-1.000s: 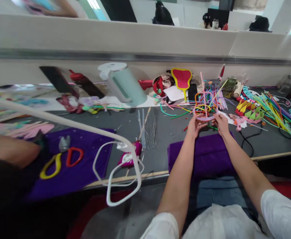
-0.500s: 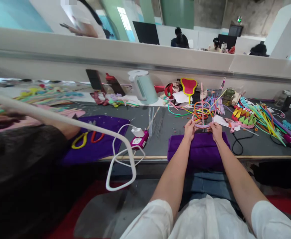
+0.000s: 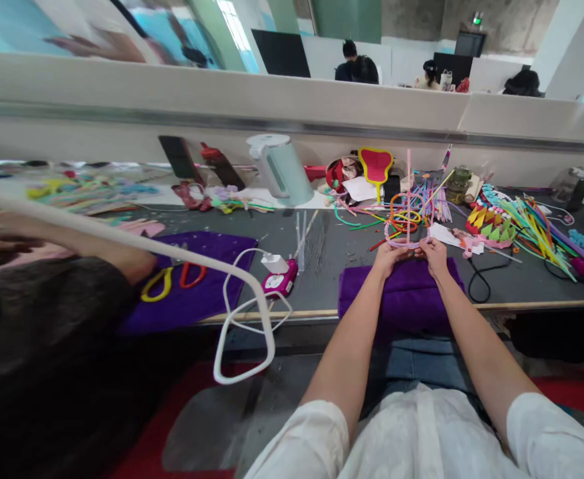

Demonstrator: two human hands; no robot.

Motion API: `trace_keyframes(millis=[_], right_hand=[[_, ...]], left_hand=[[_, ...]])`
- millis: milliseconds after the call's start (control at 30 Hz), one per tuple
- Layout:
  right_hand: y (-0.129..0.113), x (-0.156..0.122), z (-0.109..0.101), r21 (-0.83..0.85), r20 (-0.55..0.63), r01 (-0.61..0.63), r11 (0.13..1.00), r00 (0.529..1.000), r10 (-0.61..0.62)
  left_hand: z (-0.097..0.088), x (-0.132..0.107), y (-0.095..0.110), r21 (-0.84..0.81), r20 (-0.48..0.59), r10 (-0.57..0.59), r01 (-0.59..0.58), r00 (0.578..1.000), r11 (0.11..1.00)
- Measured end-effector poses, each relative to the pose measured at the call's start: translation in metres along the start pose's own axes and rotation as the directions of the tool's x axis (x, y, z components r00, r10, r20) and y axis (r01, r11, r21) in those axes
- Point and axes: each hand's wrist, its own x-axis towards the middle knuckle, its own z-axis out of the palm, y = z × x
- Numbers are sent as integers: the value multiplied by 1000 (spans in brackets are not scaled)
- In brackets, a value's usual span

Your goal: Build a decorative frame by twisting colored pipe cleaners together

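Observation:
Both my hands hold a pink pipe-cleaner hoop frame (image 3: 408, 234) above a purple cloth (image 3: 402, 293) at the table's near edge. My left hand (image 3: 388, 258) pinches the frame's left end, and my right hand (image 3: 434, 255) pinches its right end. A thin pink stem rises from the middle of the frame, with orange and yellow loops behind it. Fingers of both hands are closed on the frame.
Piles of coloured pipe cleaners (image 3: 536, 229) lie to the right, a pale green kettle (image 3: 282, 169) and a red-and-yellow paddle (image 3: 376, 166) at the back. A pink glue gun (image 3: 279, 283) with a white cable sits left of centre. Another person's arm (image 3: 72, 246) reaches over a second purple cloth (image 3: 197, 279) with scissors.
The view has lifted and steadied since a second ago. My hands still grip the pink frame and have shifted slightly over the purple cloth. The neighbour's arm has moved.

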Motion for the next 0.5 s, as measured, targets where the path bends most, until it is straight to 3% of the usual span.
trace_keyframes(millis=[133, 367, 500], right_hand=[[-3, -1, 1, -19, 7, 1, 1000, 1000, -1], [-3, -5, 4, -81, -11, -28, 996, 1000, 27], [-11, 5, -2, -99, -6, -34, 995, 999, 34]], left_hand=[[1, 0, 1, 10, -13, 4, -4, 1000, 1000], [3, -1, 0, 47, -128, 17, -11, 992, 999], [3, -1, 5, 35, -100, -19, 23, 995, 999]])
